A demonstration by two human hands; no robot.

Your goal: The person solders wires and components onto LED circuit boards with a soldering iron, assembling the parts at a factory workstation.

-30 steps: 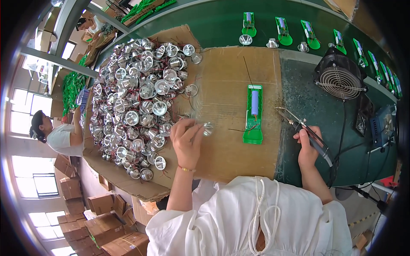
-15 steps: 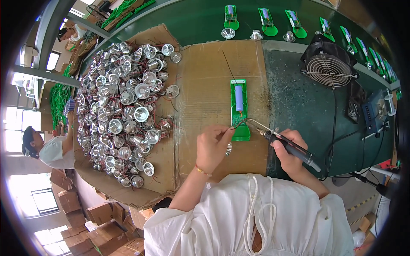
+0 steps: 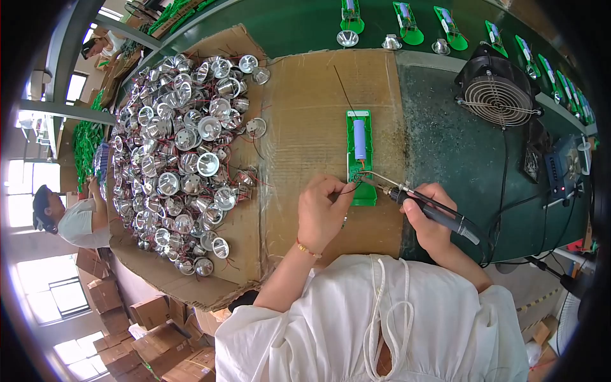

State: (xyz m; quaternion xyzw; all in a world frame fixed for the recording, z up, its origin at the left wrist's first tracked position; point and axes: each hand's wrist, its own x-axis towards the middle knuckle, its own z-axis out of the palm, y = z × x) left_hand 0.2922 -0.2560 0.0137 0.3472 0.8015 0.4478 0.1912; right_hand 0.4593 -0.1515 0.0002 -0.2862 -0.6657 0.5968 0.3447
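In front of me on the cardboard lies a green plastic lamp housing [image 3: 365, 198] with a purple cylindrical battery [image 3: 359, 139] inside. A small green circuit board [image 3: 357, 176] sits below the battery. My left hand [image 3: 321, 210] is closed in a pinch on a thin wire [image 3: 351, 186] beside the board. My right hand [image 3: 429, 223] grips a soldering iron [image 3: 445, 219] with a thin metal tube along it. The iron's tip points at the board; exact contact is too small to tell. A shiny reflector [image 3: 344, 221] is mostly hidden behind my left hand.
A large heap of silver reflectors with red wires [image 3: 184, 140] fills a cardboard box on the left. A fan with a round grille [image 3: 499, 102] stands at right, near a blue soldering station [image 3: 563, 169]. Several green housings [image 3: 407, 25] line the far side. Another person [image 3: 79, 219] works at far left.
The whole view has shifted slightly. My left fingers have turned and drawn the wire closer in by the board. The iron stays at the board, a little flatter.
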